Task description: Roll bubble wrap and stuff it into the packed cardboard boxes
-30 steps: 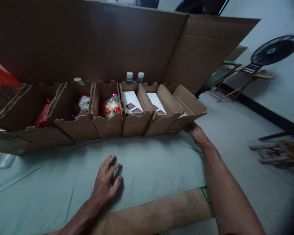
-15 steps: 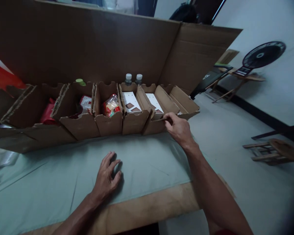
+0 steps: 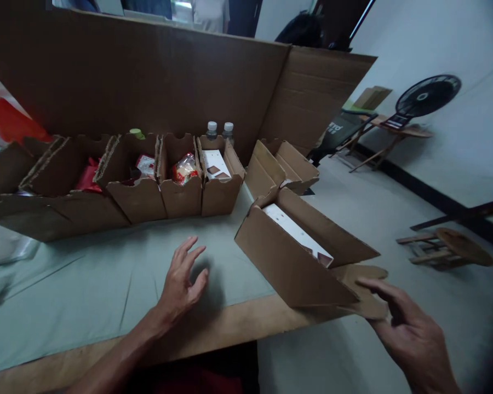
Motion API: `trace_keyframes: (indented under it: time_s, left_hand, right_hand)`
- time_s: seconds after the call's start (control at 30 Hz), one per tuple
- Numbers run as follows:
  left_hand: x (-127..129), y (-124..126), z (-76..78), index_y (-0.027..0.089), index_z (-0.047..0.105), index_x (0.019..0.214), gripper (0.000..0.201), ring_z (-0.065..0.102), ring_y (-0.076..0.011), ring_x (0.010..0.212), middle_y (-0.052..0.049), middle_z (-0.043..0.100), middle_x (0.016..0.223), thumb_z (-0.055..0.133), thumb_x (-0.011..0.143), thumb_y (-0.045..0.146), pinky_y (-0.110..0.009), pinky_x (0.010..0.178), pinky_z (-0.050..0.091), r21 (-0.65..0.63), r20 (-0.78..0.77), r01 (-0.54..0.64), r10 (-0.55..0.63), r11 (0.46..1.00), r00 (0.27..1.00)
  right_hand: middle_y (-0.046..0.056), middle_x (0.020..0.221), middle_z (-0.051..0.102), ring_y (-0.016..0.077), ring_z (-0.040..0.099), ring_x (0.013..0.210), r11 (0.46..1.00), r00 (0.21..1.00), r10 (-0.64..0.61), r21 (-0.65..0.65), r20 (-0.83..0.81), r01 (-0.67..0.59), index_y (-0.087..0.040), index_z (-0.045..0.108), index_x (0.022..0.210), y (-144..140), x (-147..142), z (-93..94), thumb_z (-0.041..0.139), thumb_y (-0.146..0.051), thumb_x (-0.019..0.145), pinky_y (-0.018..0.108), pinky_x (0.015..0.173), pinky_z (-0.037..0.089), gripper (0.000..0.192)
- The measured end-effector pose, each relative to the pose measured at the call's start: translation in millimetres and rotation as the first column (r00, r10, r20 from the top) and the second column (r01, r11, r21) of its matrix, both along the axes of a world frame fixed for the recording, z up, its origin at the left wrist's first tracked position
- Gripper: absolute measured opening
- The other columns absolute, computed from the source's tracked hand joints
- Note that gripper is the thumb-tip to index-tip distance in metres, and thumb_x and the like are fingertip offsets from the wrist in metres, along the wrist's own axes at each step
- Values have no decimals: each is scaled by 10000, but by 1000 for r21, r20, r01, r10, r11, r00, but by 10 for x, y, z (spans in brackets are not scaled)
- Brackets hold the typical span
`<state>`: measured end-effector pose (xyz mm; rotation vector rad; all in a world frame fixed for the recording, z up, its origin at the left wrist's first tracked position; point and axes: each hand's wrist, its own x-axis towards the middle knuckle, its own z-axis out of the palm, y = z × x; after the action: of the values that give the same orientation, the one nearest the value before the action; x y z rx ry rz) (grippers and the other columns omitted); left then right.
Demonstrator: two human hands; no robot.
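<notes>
My right hand (image 3: 411, 334) pinches the end flap of a narrow cardboard tray (image 3: 287, 268) that lies slantwise at the table's front edge, its end hanging past the edge. A white carton (image 3: 298, 235) with brown diamond marks lies inside it. My left hand (image 3: 184, 279) hovers just above the pale green cloth (image 3: 86, 279) left of that tray, fingers spread, holding nothing. Behind stands a row of similar trays (image 3: 181, 200) with a snack bag (image 3: 184, 168), a second white carton (image 3: 214, 164) and red packets (image 3: 88, 175).
A further tray (image 3: 287, 164) sits askew at the row's right end. Two capped bottles (image 3: 217, 130) and a green cap (image 3: 137, 133) stand behind the row, before a tall cardboard wall (image 3: 148, 82). On the floor to the right are a fan (image 3: 427, 96) and a wooden stool (image 3: 447, 249).
My right hand went from the right end of the row to one tray and drew it out toward me to the table's edge. My left hand lifted off the cloth.
</notes>
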<state>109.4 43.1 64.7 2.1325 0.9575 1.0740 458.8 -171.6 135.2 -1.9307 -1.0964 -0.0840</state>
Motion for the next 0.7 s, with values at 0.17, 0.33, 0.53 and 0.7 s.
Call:
trace_keyframes:
  time_s: [0.17,0.33,0.53,0.7]
  left_hand:
    - [740,200,340,201,372,1568,789,397,-350,1502,-170,428,1617,661,835,260,-562,1213,372,-177,134,230,-208,957,969]
    - [1191,282,250,144,372,1561,861,443,-373,1462,-192,457,1591,672,760,236,-556,1223,359,-308,267,389,-313,868,911]
    - [447,-93,3,214,413,1528,725,562,-322,1353,-160,528,1521,666,861,342,-529,1156,453,-351,320,55,65,935,945]
    - [-222,-32,35,247,420,1526,717,595,-289,1293,-138,554,1477,682,864,324,-481,1117,489,-316,303,-273,370,908,878]
  right_hand:
    - [169,1381,661,331,673,1220,997,965,-49,41,-258,62,-223,379,1563,-249,-82,-406,743,-569,778,476,985,573,932]
    - [143,1209,735,337,678,1179,999,986,-16,-51,-167,8,-185,658,1217,-33,-356,-618,701,-631,800,474,1034,538,613]
    - [153,1060,759,356,695,1080,987,985,125,-83,-122,-136,-181,696,1051,688,-650,-529,703,-586,794,514,994,534,480]
    - [144,1110,747,319,696,1062,895,877,434,-17,-208,-447,-183,654,1122,1655,-1065,-480,641,-439,823,458,937,559,393]
